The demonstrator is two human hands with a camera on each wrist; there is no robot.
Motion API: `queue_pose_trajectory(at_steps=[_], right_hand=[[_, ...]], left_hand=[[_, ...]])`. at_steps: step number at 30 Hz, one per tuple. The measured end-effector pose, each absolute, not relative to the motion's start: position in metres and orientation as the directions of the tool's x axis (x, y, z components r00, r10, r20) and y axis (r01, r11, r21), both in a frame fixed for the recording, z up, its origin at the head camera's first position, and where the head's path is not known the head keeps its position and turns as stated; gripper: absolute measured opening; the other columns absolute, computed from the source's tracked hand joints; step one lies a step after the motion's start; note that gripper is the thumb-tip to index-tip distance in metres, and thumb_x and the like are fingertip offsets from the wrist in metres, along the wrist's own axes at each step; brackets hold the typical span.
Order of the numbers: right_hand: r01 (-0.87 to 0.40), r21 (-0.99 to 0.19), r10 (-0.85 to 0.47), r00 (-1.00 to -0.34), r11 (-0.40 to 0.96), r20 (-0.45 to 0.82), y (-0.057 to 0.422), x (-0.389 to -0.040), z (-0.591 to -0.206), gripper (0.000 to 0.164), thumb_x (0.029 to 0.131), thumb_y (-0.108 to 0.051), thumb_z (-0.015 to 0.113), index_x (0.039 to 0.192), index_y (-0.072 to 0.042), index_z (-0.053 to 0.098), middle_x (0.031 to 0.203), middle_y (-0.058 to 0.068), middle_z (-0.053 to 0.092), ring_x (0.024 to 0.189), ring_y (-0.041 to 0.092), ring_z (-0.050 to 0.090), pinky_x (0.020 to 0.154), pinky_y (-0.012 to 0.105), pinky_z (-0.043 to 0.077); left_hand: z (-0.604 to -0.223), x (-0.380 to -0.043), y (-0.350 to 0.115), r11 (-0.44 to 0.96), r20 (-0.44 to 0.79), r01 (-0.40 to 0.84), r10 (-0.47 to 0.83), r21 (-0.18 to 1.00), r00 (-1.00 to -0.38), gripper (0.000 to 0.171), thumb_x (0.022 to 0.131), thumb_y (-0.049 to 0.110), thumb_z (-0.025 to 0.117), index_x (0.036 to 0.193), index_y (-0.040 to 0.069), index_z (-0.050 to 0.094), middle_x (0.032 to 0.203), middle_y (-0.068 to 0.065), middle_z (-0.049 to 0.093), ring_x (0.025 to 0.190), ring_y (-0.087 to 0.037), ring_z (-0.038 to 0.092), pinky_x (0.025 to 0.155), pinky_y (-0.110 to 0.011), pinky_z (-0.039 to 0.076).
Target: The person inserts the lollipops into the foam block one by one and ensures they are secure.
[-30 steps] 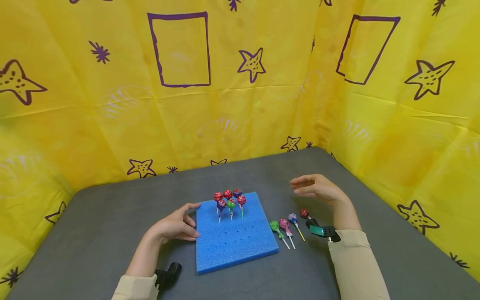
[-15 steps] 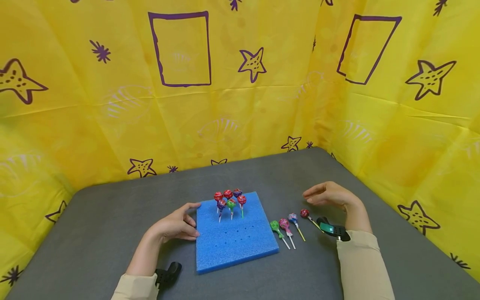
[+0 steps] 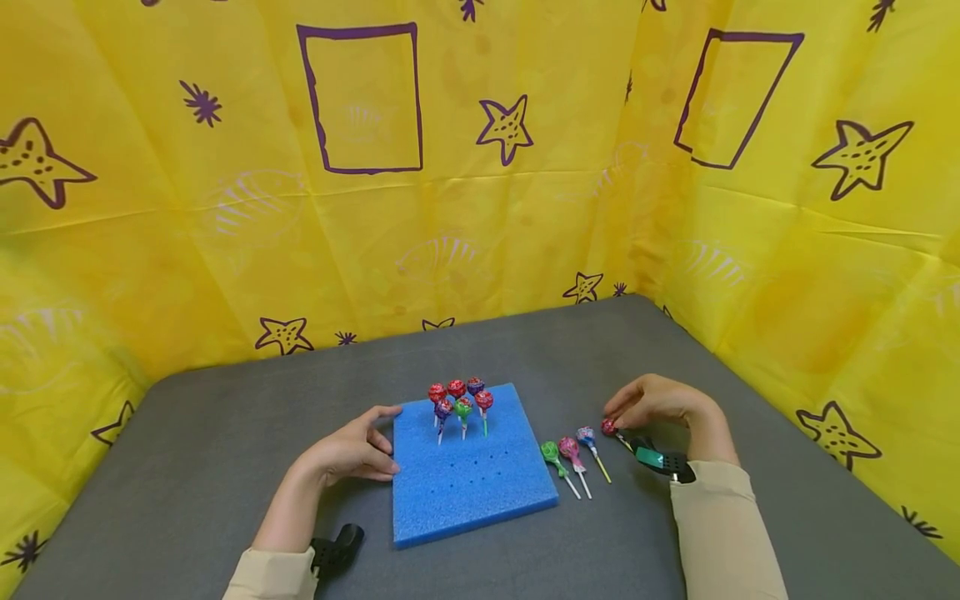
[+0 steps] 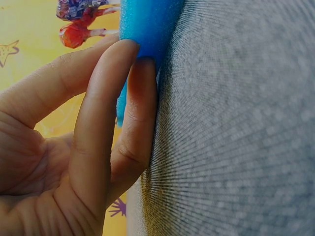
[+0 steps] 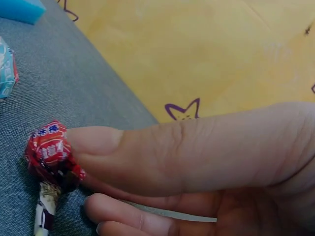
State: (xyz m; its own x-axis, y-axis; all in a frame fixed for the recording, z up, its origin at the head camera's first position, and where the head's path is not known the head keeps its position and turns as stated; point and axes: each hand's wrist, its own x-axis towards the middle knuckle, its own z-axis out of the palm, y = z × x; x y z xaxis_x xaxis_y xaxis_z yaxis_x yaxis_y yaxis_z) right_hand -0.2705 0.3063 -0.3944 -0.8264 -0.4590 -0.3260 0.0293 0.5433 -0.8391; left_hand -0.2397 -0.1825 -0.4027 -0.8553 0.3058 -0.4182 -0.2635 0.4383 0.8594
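In the head view my left hand rests against the left edge of a blue foam block, fingers spread along it. The left wrist view shows the fingertips touching the foam's side. Several wrapped lollipops, among them a green one, stand upright in the block's far part, and small holes dot its nearer part. My right hand is low over the table at the right, thumb and finger pinching the wrapped head of a red lollipop, whose stick points back toward the wrist.
Between block and right hand, a green lollipop, a pink lollipop and a blue lollipop lie on the grey table. A yellow cloth with purple drawings rises behind the table and along its right side.
My right hand has first moved right, then come down onto the red lollipop, its fingers closing at the candy head. The left hand and the foam block have stayed in place.
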Motion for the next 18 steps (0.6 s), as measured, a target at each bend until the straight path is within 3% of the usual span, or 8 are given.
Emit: queue_pose_trajectory(at_steps=[18], right_hand=[[0.073, -0.819, -0.446, -0.809, 0.57, -0.383, 0.29, -0.271, -0.393, 0.035, 0.086, -0.012, 0.075, 0.113, 0.01, 0.067, 0.091, -0.003, 0.071, 0.079, 0.007, 0.063, 0.077, 0.02, 0.058]], left_hand=[[-0.403, -0.239, -0.182, 0.446, -0.416, -0.259, 0.301, 0.857, -0.858, 0.091, 0.081, -0.004, 0.075, 0.154, 0.013, 0.023, 0.097, -0.012, 0.049, 0.078, -0.019, 0.064, 0.072, -0.034, 0.064]])
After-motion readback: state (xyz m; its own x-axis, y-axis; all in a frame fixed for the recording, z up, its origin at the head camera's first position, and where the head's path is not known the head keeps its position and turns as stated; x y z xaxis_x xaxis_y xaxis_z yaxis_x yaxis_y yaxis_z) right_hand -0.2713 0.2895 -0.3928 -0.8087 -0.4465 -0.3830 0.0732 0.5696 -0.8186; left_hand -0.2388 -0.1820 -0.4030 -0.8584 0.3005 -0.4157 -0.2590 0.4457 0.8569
